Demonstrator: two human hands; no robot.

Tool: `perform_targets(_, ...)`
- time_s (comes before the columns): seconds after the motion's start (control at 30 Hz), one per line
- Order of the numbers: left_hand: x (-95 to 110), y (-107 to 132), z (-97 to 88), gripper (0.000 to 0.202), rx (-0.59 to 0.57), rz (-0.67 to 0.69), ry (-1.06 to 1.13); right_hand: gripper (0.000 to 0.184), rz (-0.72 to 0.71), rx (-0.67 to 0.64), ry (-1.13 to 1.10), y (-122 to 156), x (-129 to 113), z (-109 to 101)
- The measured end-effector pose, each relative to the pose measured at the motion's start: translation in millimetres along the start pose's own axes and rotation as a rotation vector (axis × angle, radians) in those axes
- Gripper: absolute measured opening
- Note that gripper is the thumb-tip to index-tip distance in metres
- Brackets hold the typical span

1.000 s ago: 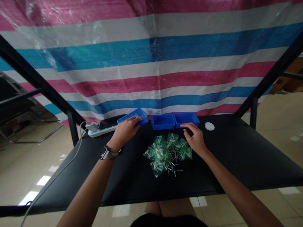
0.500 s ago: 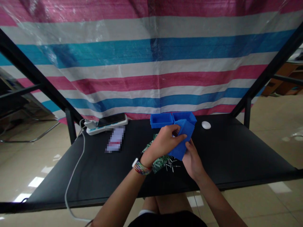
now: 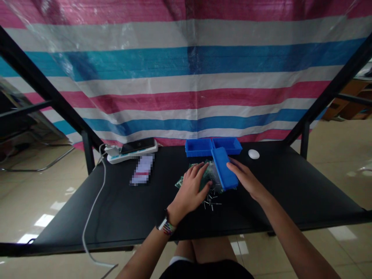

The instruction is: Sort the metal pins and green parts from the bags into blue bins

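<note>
My right hand (image 3: 244, 176) grips a blue plastic bin (image 3: 225, 168) by its right side and holds it tilted above the table, with its outer face toward me. Over a green-and-clear plastic bag (image 3: 213, 172) rests my left hand (image 3: 193, 186), fingers spread, holding nothing that I can see. Whether it presses on the bag is unclear. Several thin metal pins that look like rivets (image 3: 211, 202) lie loose at the bag's near edge. The inside of the held bin is hidden from me.
Two blue bins (image 3: 199, 148) stand side by side at the table's back edge. A white oval object (image 3: 254, 154) sits to their right. At the left are a power strip (image 3: 130, 155) with a dark phone (image 3: 138, 145) on it, a blurred-out flat item (image 3: 143, 169) and a white cable (image 3: 92, 209).
My left hand has left the blue bin and moved down-left onto the bag, its fingers spreading. My right hand has turned the bin and keeps hold of it.
</note>
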State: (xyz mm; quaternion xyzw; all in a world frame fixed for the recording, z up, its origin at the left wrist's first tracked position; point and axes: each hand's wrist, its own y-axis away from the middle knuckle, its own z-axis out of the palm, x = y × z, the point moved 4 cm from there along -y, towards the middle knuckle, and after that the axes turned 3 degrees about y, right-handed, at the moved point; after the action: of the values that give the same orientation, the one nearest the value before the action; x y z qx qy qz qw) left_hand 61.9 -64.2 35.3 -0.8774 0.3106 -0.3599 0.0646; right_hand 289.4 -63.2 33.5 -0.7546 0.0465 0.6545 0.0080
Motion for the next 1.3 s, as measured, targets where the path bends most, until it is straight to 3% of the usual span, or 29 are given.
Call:
perform_targets(0.17,5.1,10.8,13.2,0.07,-0.098,0.031,-0.11,0.06,-0.033,-0.01,0.171,-9.6,3.4,-2.5)
perform_targets(0.37,1.5,11.0,22.8,0.071,-0.149,0.027,-0.187,0.061,-0.107,0.096,0.359,-9.9,-5.5,-13.7)
perform_targets(0.7,3.4,7.8,21.4,0.064,-0.162,0.022,-0.198,0.065,-0.117,0.208,0.407,-9.0,-18.3,-48.3)
perform_targets(0.97,2.6,8.4,21.9,0.064,-0.172,0.013,-0.192,0.065,-0.119,0.236,0.289,-6.1,-14.4,-60.2)
perform_targets(1.13,12.5,9.8,14.6,0.065,-0.123,0.045,-0.136,0.063,0.028,0.247,-0.067,-2.5,-2.8,-63.5)
perform_targets(1.3,25.1,8.2,3.3,0.061,-0.058,0.072,0.0,0.068,0.017,0.063,-0.085,3.9,9.0,-51.4)
